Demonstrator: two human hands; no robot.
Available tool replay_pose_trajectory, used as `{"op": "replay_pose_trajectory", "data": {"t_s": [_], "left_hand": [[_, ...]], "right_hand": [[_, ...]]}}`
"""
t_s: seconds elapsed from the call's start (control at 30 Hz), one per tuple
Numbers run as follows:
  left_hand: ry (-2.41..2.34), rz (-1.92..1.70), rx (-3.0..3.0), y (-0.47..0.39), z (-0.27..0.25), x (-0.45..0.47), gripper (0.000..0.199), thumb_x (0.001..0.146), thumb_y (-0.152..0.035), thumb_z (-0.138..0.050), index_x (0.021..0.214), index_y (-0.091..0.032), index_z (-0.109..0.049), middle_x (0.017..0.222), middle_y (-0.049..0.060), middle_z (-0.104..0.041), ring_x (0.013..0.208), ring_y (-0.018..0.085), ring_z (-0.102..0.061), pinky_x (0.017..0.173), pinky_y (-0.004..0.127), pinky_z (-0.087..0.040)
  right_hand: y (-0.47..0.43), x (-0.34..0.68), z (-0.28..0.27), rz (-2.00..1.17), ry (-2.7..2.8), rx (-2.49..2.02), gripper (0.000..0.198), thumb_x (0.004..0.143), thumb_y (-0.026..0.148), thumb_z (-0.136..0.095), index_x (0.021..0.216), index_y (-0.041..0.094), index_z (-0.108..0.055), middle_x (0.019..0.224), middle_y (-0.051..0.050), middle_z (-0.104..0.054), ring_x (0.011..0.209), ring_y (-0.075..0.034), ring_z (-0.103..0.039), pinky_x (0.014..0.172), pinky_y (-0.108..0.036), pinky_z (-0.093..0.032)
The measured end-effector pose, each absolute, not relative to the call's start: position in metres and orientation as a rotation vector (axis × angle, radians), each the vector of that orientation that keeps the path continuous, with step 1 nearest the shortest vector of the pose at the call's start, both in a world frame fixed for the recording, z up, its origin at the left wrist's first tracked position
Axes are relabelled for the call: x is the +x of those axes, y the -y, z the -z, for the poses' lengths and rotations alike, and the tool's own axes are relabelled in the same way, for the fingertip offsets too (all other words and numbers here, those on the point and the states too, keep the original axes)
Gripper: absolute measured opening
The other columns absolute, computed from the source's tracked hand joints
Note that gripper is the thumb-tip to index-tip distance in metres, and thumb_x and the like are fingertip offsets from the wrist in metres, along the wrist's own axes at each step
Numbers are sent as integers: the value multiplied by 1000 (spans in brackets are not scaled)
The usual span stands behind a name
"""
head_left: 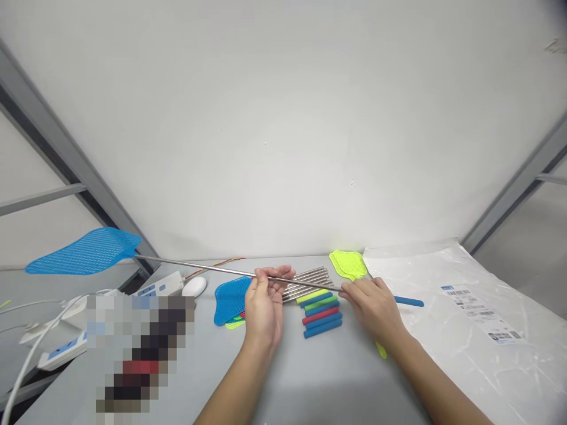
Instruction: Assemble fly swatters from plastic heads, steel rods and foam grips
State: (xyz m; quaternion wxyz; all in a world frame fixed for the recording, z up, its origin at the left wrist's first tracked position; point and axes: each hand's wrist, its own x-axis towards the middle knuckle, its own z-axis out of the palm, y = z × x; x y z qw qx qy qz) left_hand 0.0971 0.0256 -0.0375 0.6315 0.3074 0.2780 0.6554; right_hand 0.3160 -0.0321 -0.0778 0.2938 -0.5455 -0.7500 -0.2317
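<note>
Currently | left hand (264, 307) loosely gripping metal rod (190, 263) of blue swatter (88, 252) | right hand (372, 301) clamped around its blue handle (410, 301)

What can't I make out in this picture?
All in the head view:
Where the held rod meets its blue grip: covered by the right hand.
Whether the yellow head joins the yellow tip: that hand is between.
The loose rods' left ends: apparently behind the left hand.
Whatever lies under the pixelated patch: blurred out.
The label's words: too small.
</note>
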Motion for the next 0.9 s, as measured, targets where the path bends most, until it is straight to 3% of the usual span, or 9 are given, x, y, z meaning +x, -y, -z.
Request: {"op": "replay_pose_trajectory", "data": {"t_s": [0.37,0.9], "left_hand": [[-619,-1178,942,-2,48,123,34,86,-46,-56,95,-15,-66,108,14,-68,102,25,-63,90,39,-48],[-726,-1501,863,-37,38,88,34,82,-49,-62,84,-15,-62,85,10,-72,86,25,-69,85,43,-49]], "right_hand": [[32,318,81,481,1933,-1458,17,95,27,-47,94,21,-63,74,-2,-59,71,-15,-51,69,-30,-31],[24,337,82,398,1927,-1499,24,96,32,-46,83,19,-62,70,-2,-60,67,-13,-52,65,-28,-29]]}}
